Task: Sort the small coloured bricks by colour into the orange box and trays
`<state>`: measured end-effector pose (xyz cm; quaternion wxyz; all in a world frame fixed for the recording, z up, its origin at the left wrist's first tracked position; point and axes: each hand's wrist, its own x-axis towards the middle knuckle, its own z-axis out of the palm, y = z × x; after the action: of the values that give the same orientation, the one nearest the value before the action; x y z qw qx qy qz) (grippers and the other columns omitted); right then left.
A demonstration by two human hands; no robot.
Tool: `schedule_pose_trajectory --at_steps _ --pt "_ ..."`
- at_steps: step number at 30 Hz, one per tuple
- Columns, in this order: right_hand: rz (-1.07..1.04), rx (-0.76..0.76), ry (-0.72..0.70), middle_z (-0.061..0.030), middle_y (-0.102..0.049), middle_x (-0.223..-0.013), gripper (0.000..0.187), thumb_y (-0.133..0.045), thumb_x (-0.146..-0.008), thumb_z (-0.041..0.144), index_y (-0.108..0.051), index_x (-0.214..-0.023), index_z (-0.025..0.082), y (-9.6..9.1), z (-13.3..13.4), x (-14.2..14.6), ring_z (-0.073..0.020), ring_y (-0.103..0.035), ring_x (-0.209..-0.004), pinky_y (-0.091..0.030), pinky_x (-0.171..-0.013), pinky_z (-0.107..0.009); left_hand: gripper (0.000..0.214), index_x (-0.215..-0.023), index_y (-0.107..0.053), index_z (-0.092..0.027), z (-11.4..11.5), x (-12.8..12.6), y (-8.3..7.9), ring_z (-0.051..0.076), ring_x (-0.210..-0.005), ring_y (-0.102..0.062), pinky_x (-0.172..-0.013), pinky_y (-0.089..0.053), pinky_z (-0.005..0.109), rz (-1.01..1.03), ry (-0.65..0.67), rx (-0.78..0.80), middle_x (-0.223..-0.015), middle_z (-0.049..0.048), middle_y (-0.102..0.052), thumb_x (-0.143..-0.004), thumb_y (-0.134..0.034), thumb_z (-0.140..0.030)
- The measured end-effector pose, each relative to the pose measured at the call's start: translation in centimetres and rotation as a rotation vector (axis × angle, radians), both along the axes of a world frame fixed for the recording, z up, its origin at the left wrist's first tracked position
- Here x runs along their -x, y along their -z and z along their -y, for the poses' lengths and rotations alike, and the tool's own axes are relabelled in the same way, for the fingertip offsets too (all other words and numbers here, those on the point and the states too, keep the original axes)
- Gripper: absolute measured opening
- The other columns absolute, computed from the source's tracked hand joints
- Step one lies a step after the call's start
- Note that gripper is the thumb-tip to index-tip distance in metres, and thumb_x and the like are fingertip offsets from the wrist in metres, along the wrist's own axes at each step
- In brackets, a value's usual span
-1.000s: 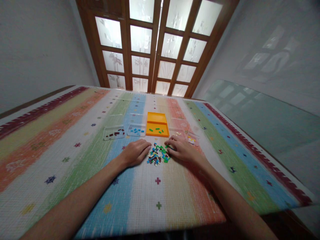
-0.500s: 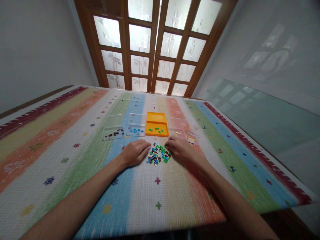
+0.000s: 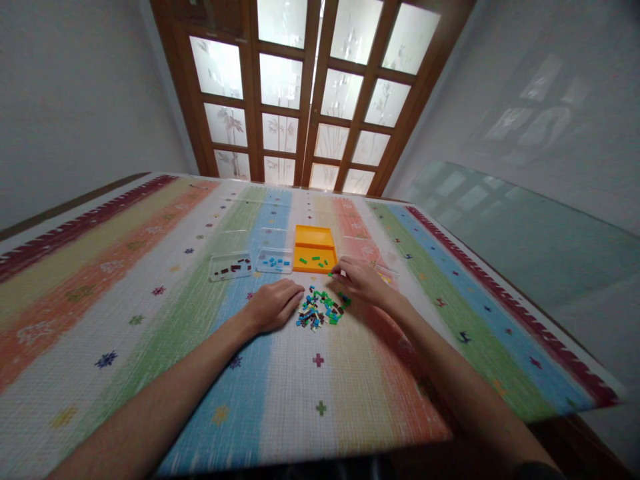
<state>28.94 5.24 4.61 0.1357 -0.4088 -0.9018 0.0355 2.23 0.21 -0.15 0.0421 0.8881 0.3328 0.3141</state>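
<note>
A loose pile of small toy building bricks (image 3: 320,312) in green, blue, brown and cream lies on the tablecloth. My left hand (image 3: 274,305) rests at its left edge with the fingers curled closed; whatever may be in them is hidden. Beyond the pile on the right, my right hand (image 3: 356,277) pinches a small green brick (image 3: 331,274) at its fingertips. That hand is at the near right corner of an open yellow box (image 3: 315,268), which has several green bricks lying in its near half.
Left of the yellow box stand a clear tray with blue bricks (image 3: 275,262) and a clear tray with brown bricks (image 3: 231,269). Another clear container (image 3: 387,273) is partly hidden behind my right hand. A striped cloth (image 3: 165,300) covers the table.
My right hand has moved from the pile's right edge up and away toward the yellow box, carrying a green brick. My left hand stays beside the pile.
</note>
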Motion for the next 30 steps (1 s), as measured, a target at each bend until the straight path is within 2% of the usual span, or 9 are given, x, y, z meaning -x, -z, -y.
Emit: schedule_pose_trajectory --at_steps 7,13,17,21,25,28,30 --pt "0.056 0.001 0.105 -0.0107 -0.068 -0.106 0.011 -0.056 -0.098 0.018 -0.067 -0.101 0.016 -1.9 -3.9 4.2 -0.0189 -0.063 -0.091 -0.043 -0.077 -0.027 0.031 -0.106 -0.065 -0.017 0.1 -0.1 0.0 0.020 -0.086 -0.067 -0.080 -0.055 0.034 0.002 -0.014 0.014 -0.093 0.0093 -0.071 -0.104 -0.036 -0.029" --pt "0.204 -0.004 0.144 -0.0117 -0.067 -0.115 0.022 -0.050 -0.102 0.024 -0.068 -0.110 0.015 -1.8 -5.9 7.4 -0.0203 -0.064 -0.096 -0.042 -0.074 -0.026 0.032 -0.105 -0.064 -0.017 0.2 -0.1 -0.1 0.019 -0.085 -0.066 -0.080 -0.055 0.033 -0.006 -0.023 0.019 -0.093 0.0088 -0.071 -0.105 -0.035 -0.028" --pt "0.264 0.010 0.130 -0.0118 -0.068 -0.113 0.023 -0.055 -0.098 0.024 -0.074 -0.109 0.017 -1.4 -6.6 8.4 -0.0219 -0.065 -0.096 -0.041 -0.070 -0.027 0.033 -0.105 -0.065 -0.015 0.2 -0.1 -0.2 0.019 -0.083 -0.066 -0.078 -0.055 0.033 0.000 -0.015 0.026 -0.091 0.0090 -0.070 -0.105 -0.035 -0.028" --pt "0.273 0.026 0.125 -0.0124 -0.070 -0.108 0.022 -0.059 -0.096 0.023 -0.078 -0.106 0.019 -1.4 -7.2 8.3 -0.0233 -0.066 -0.095 -0.041 -0.069 -0.028 0.031 -0.105 -0.065 -0.015 0.2 -0.1 -0.1 0.020 -0.084 -0.066 -0.078 -0.055 0.034 0.001 -0.009 0.018 -0.092 0.0097 -0.071 -0.104 -0.036 -0.027" --pt "0.216 0.018 0.109 -0.0131 -0.070 -0.105 0.025 -0.058 -0.096 0.020 -0.077 -0.112 0.018 -2.0 -7.0 6.9 -0.0224 -0.065 -0.091 -0.041 -0.071 -0.028 0.029 -0.105 -0.065 -0.017 0.1 0.0 -0.1 0.019 -0.084 -0.067 -0.078 -0.055 0.033 -0.005 -0.020 0.008 -0.092 0.0084 -0.071 -0.104 -0.038 -0.027" --pt "0.105 0.030 0.032 -0.0114 -0.071 -0.097 0.026 -0.060 -0.092 0.014 -0.077 -0.111 0.016 -2.7 -5.9 5.3 -0.0195 -0.064 -0.085 -0.042 -0.073 -0.027 0.029 -0.104 -0.064 -0.016 0.1 -0.1 -0.2 0.019 -0.085 -0.067 -0.079 -0.055 0.032 -0.005 -0.021 -0.003 -0.093 0.0086 -0.071 -0.104 -0.038 -0.026" --pt "0.056 0.082 -0.069 -0.0092 -0.072 -0.092 0.025 -0.060 -0.090 0.011 -0.078 -0.107 0.016 -3.0 -4.7 4.2 -0.0176 -0.063 -0.082 -0.043 -0.073 -0.026 0.029 -0.104 -0.064 -0.016 0.1 -0.1 -0.2 0.019 -0.086 -0.067 -0.079 -0.055 0.032 -0.009 -0.020 -0.011 -0.093 0.0089 -0.071 -0.104 -0.037 -0.026"
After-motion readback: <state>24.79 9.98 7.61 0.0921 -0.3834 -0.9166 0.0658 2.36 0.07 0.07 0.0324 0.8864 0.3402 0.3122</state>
